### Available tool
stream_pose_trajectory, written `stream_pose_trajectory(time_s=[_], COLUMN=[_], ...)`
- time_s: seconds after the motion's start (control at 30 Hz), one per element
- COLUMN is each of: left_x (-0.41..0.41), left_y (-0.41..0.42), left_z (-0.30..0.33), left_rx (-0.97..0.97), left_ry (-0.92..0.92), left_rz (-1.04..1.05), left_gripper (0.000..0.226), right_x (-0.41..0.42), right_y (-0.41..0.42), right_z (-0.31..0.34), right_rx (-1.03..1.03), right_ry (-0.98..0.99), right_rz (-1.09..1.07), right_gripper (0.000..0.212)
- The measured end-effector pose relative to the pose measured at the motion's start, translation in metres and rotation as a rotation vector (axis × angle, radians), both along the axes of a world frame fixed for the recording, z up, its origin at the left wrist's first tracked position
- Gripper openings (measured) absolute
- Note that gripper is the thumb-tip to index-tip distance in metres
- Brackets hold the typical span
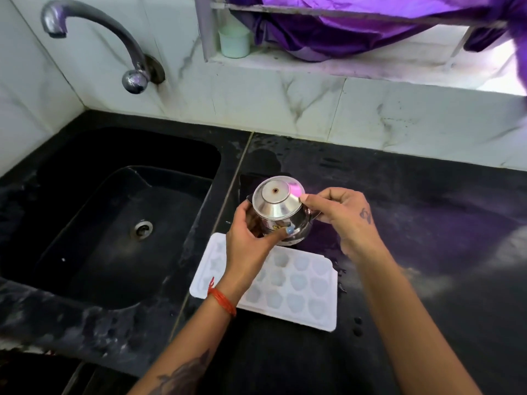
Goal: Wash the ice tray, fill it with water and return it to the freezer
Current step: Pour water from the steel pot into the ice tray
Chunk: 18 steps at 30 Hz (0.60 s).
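Two steps looked pending: fill and freezer. Sink [85, 223] was dry, tap [94, 32] off. Ice tray [296, 283] lay flat on the desk [427, 223] by the sink's right edge, cells apparently empty. Left hand [251, 238] gripped a steel pot [282, 223]; right hand [339, 215] pinched its lid [278, 201].

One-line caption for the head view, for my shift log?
Left hand and right hand hold a lidded steel pot over the white ice tray on the black counter.
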<state>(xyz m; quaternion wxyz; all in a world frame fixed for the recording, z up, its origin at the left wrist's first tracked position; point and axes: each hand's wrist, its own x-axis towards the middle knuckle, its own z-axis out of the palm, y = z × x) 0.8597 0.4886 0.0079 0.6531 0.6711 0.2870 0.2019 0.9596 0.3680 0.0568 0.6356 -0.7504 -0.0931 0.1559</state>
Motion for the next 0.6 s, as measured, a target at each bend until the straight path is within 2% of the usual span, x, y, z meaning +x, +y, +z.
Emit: stream_pose_trajectory(time_s=[0.27, 0.6], left_x=[0.034, 0.092], left_y=[0.064, 0.127], left_z=[-0.004, -0.002], left_rx=[0.041, 0.183], left_ry=[0.001, 0.037], left_rz=[-0.049, -0.074], left_gripper=[0.083, 0.085], right_x=[0.023, 0.068], right_y=[0.053, 0.112], right_z=[-0.014, -0.021], right_rx=[0.094, 0.165], right_ry=[0.108, 0.128], right_rz=[-0.070, -0.129], right_gripper=[0.018, 0.016])
